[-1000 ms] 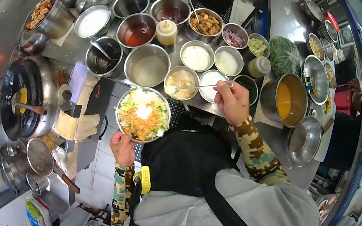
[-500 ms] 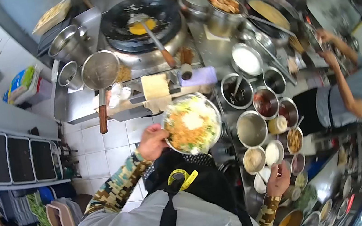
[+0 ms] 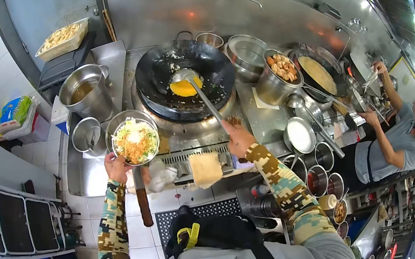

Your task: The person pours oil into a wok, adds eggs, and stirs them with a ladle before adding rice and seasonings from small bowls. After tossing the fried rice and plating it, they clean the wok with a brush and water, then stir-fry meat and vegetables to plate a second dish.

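Note:
My left hand [image 3: 116, 168] grips the rim of a metal bowl [image 3: 155, 149] filled with rice, shredded carrot and chopped greens. The bowl is held over a strainer with a wooden handle [image 3: 143, 196], which is partly hidden beneath it. My right hand [image 3: 240, 138] is closed around the handle of a ladle [image 3: 204, 96]. The ladle's head rests inside a black wok [image 3: 156, 78], at a patch of yellow egg [image 3: 183, 88]. White bits cling to the wok's inner wall.
A tall steel pot [image 3: 85, 103] and a smaller pot [image 3: 86, 135] stand left of the burner. A folded cloth [image 3: 206, 168] lies on the front edge. Sauce containers [image 3: 317, 180] line the right. A co-worker [image 3: 391, 138] stands further right.
My left hand has carried the bowl left, over the strainer. My right hand has come from the seasoning containers to the ladle and taken hold of it. The view has shifted toward the stove.

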The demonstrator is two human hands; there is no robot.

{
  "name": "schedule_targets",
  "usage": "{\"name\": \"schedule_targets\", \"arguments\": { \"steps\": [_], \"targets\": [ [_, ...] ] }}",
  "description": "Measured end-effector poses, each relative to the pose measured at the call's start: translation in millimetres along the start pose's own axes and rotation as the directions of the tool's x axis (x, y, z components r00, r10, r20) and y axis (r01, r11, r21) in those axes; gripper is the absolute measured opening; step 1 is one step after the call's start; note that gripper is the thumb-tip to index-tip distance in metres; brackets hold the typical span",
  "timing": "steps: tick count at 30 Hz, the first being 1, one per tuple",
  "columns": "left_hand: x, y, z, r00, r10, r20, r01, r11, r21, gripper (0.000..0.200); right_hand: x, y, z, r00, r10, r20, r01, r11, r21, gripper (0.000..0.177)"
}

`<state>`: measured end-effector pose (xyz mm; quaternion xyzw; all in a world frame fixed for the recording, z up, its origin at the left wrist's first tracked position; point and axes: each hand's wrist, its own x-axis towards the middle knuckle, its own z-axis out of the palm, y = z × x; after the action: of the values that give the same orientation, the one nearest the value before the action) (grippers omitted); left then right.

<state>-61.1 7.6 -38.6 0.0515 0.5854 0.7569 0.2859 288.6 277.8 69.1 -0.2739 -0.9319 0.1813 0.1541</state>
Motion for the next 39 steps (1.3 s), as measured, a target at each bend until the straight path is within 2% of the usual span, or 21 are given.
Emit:
{"name": "schedule_targets", "arguments": {
  "steps": [1, 3, 5, 8, 11, 14, 15, 18, 19, 20, 22, 23, 25, 26, 28, 29, 31, 32, 34, 36, 39],
  "targets": [
    [17.4, -9.2, -1.2, 1.0, 0.008, 0.0, -0.008, 1.0, -0.019, 0.034, 3.6, 0.5, 0.6, 0.999, 0.007, 0.037, -0.007, 1.0, 0.008, 0.068],
    [42.2, -29.5, 2.3, 0.991, -0.017, -0.132, 0.012, 0.999, -0.038, 0.035, 15.4, -6.5, -2.3, 0.98, 0.17, 0.099, -0.195, 0.905, 0.378, 0.066],
    [61.9, -47.4, 6.9, 0.982, -0.042, -0.187, 0.042, 0.999, -0.004, 0.035, 33.7, -16.5, -10.4, 0.907, 0.346, 0.241, -0.416, 0.636, 0.65, 0.065],
    [91.7, -55.2, 0.8, 0.975, -0.048, -0.217, 0.059, 0.997, 0.045, 0.034, 105.7, -16.9, -12.7, 0.913, 0.362, 0.187, -0.405, 0.754, 0.518, 0.061],
    [101.9, -61.6, 3.6, 0.959, -0.057, -0.276, 0.089, 0.991, 0.102, 0.033, 150.7, 12.4, 17.5, 0.966, 0.256, -0.03, -0.22, 0.881, 0.419, 0.067],
    [96.6, -46.8, 10.6, 0.945, -0.048, -0.323, 0.104, 0.982, 0.156, 0.033, 147.1, 32.3, 42.6, 0.989, 0.056, -0.134, -0.019, 0.964, 0.264, 0.067],
    [95.2, -45.9, 14.0, 0.94, -0.055, -0.336, 0.107, 0.985, 0.138, 0.033, 137.3, 39.9, 42.2, 0.996, 0.053, -0.07, -0.023, 0.924, 0.381, 0.067],
    [101.5, -58.4, 6.4, 0.935, -0.056, -0.35, 0.124, 0.977, 0.175, 0.032, 118.0, 5.8, -30.1, 0.892, 0.344, 0.294, -0.45, 0.604, 0.657, 0.067],
    [107.3, -67.2, -2.7, 0.93, -0.056, -0.364, 0.134, 0.972, 0.194, 0.032, 119.8, 18.6, -23.8, 0.936, 0.24, 0.257, -0.352, 0.62, 0.701, 0.069],
    [110.5, -78.0, -9.4, 0.926, -0.058, -0.374, 0.148, 0.965, 0.218, 0.031, 121.8, 22.3, -15.3, 0.939, 0.27, 0.214, -0.344, 0.718, 0.605, 0.071],
    [99.5, -60.0, -0.2, 0.916, -0.047, -0.398, 0.197, 0.917, 0.347, 0.031, 126.1, 35.7, 13.6, 0.951, 0.247, 0.183, -0.304, 0.656, 0.691, 0.073],
    [109.1, -72.2, -11.3, 0.931, -0.051, -0.361, 0.164, 0.943, 0.29, 0.032, 122.2, 35.0, 12.2, 0.936, 0.236, 0.261, -0.349, 0.528, 0.775, 0.074],
    [117.1, -78.8, -23.2, 0.921, 0.001, -0.389, 0.2, 0.856, 0.477, 0.035, 112.9, 45.2, -10.6, 0.902, 0.204, 0.382, -0.43, 0.326, 0.842, 0.075],
    [144.7, -86.2, -58.5, 0.993, 0.067, -0.099, 0.077, 0.274, 0.959, 0.033, 110.0, 53.6, -24.4, 0.882, 0.188, 0.432, -0.469, 0.26, 0.844, 0.075],
    [130.5, -70.7, -42.4, 0.923, 0.386, -0.004, 0.057, -0.127, 0.99, 0.029, 110.2, 55.0, -30.0, 0.895, 0.274, 0.353, -0.436, 0.361, 0.825, 0.069],
    [124.0, -59.7, -26.6, 0.806, 0.59, 0.048, -0.044, -0.023, 0.999, 0.023, 114.0, 59.7, -23.6, 0.922, 0.238, 0.305, -0.381, 0.42, 0.824, 0.068],
    [45.8, -3.4, 87.7, 0.791, 0.59, 0.163, -0.422, 0.333, 0.843, 0.027, 116.0, 51.1, -7.4, 0.915, 0.304, 0.267, -0.373, 0.378, 0.847, 0.069],
    [53.9, -22.0, 110.7, 0.664, 0.686, 0.298, -0.649, 0.33, 0.686, 0.031, 115.3, 48.5, -0.1, 0.907, 0.308, 0.288, -0.387, 0.339, 0.858, 0.07],
    [-21.4, -2.1, 218.1, 0.629, 0.59, 0.505, -0.694, 0.134, 0.707, 0.034, 94.7, 40.3, -8.1, 0.895, 0.247, 0.371, -0.439, 0.347, 0.829, 0.071],
    [-44.3, -7.6, 266.6, 0.446, 0.524, 0.725, -0.769, -0.189, 0.61, 0.04, 70.6, 25.0, -50.8, 0.876, 0.207, 0.435, -0.481, 0.413, 0.773, 0.072],
    [-62.8, -18.4, 284.7, 0.476, 0.481, 0.737, -0.709, -0.287, 0.645, 0.045, 42.5, 52.0, -65.3, 0.883, 0.166, 0.44, -0.469, 0.375, 0.8, 0.068]
  ]
}}
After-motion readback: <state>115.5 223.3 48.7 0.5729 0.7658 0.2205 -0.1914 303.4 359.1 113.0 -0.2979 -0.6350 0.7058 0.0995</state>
